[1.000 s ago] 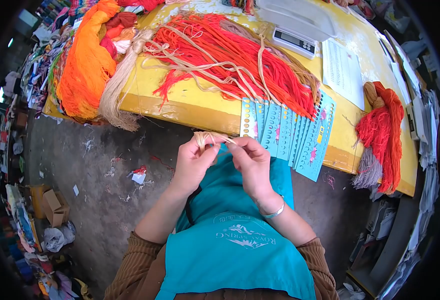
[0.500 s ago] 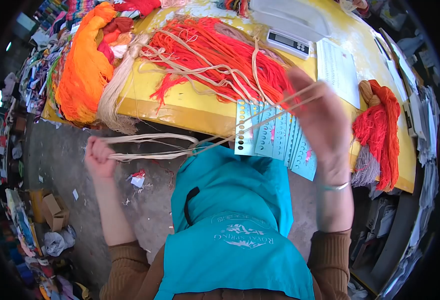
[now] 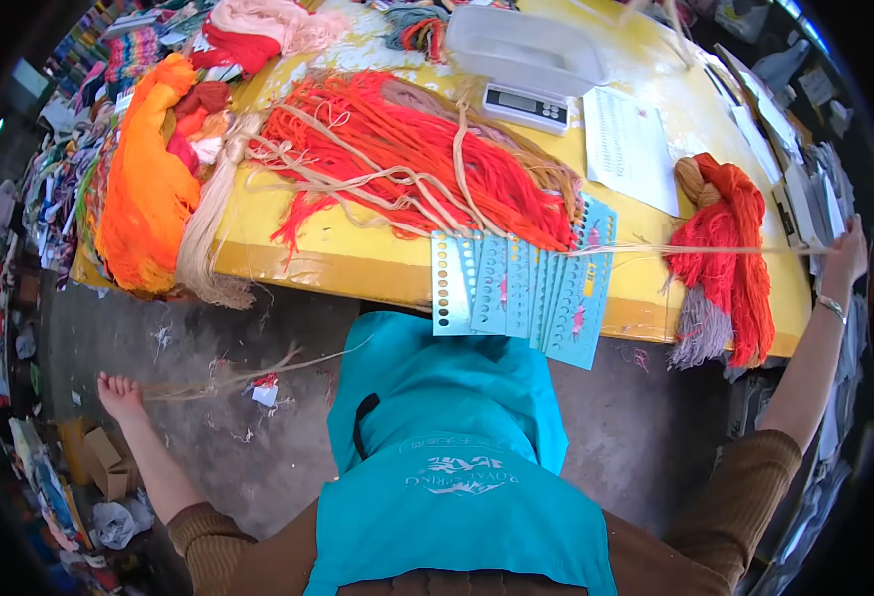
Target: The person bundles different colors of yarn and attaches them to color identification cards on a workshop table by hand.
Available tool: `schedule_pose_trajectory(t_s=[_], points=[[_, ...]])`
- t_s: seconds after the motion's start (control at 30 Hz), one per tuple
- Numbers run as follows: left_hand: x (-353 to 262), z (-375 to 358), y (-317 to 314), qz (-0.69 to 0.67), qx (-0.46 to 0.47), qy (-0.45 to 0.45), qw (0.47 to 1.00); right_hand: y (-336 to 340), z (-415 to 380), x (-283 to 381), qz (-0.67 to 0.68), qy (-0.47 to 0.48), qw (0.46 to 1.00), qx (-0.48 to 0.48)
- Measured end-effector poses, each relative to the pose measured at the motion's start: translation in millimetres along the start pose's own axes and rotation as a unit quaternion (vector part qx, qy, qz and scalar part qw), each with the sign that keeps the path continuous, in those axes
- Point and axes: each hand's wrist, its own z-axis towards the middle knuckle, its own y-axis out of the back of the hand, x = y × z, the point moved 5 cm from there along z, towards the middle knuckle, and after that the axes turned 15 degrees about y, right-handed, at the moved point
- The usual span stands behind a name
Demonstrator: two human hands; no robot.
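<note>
My left hand (image 3: 121,395) is closed around beige thread strands (image 3: 214,385), low at the left over the floor. Their loose ends trail toward my apron (image 3: 437,447). Far out to the right, my right hand (image 3: 846,258) is closed on another beige thread (image 3: 646,248), drawn nearly straight across the table edge from the cards. Several light-blue punched cards (image 3: 492,288) hang over the front edge, fanned out and overlapping. Red and orange threads (image 3: 397,149) stretch back from them across the table, with beige strands lying on top.
On the yellow table (image 3: 328,263) lie an orange hank (image 3: 149,189), a beige hank (image 3: 214,219) and a red hank (image 3: 735,238). Behind are a digital scale (image 3: 526,107), a clear plastic tub (image 3: 526,45) and a printed sheet (image 3: 631,149). A cardboard box (image 3: 109,462) stands at left.
My hands have moved far apart, the left down and left, the right out to the right. The looped beige strands between them are now separate lengths. The view has shifted slightly.
</note>
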Motion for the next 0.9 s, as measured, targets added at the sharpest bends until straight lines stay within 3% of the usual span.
schedule_pose_trajectory(t_s=[0.03, 0.07, 0.13, 0.2, 0.27, 0.3, 0.33, 0.37, 0.4, 0.47, 0.53, 0.63, 0.8, 0.87, 0.9], points=[[10.2, -12.6, -23.4, 0.0, 0.089, 0.015, 0.996, 8.6, 4.0, 23.6, -0.042, 0.081, 0.995, 0.045], [24.0, -30.1, -45.6, 0.001, 0.092, 0.019, 0.996, 7.3, -7.1, 32.6, -0.045, 0.083, 0.995, 0.041], [71.2, -76.3, -121.5, -0.019, 0.283, 0.083, 0.955, -16.0, -66.9, 83.5, -0.041, 0.271, 0.956, 0.108], [136.3, -127.5, -182.6, -0.01, 0.425, 0.188, 0.885, -52.7, -151.4, 105.3, -0.034, 0.266, 0.928, 0.26], [207.6, -189.2, -229.9, -0.02, 0.44, 0.307, 0.844, -85.2, -242.7, 107.5, -0.038, 0.278, 0.863, 0.421], [239.3, -221.3, -254.8, 0.033, 0.5, 0.303, 0.81, -96.6, -306.3, 121.3, 0.026, 0.176, 0.865, 0.47], [275.2, -241.1, -269.8, 0.051, 0.579, 0.383, 0.718, -107.3, -357.0, 126.8, 0.106, 0.127, 0.828, 0.536], [302.6, -268.3, -281.4, 0.092, 0.53, 0.375, 0.755, -111.7, -394.5, 112.6, 0.114, 0.086, 0.761, 0.633], [330.1, -290.1, -293.7, 0.152, 0.567, 0.359, 0.725, -113.3, -435.5, 118.7, 0.171, 0.003, 0.714, 0.679], [362.7, -343.0, -325.2, 0.335, 0.615, 0.272, 0.66, -113.0, -491.0, 131.0, 0.145, -0.09, 0.646, 0.744], [387.3, -374.0, -341.9, 0.373, 0.627, 0.287, 0.621, -111.2, -524.9, 125.5, 0.246, -0.113, 0.62, 0.736], [412.8, -385.0, -350.2, 0.432, 0.651, 0.262, 0.567, -108.7, -543.6, 122.8, 0.271, -0.147, 0.608, 0.732], [428.2, -387.0, -347.3, 0.462, 0.642, 0.265, 0.551, -104.1, -549.2, 115.2, 0.279, -0.196, 0.605, 0.72], [432.2, -379.9, -343.9, 0.431, 0.596, 0.297, 0.609, -101.0, -549.4, 109.7, 0.243, -0.194, 0.645, 0.698], [434.9, -378.9, -342.6, 0.432, 0.596, 0.296, 0.609, -100.2, -551.9, 109.1, 0.243, -0.194, 0.645, 0.698]])
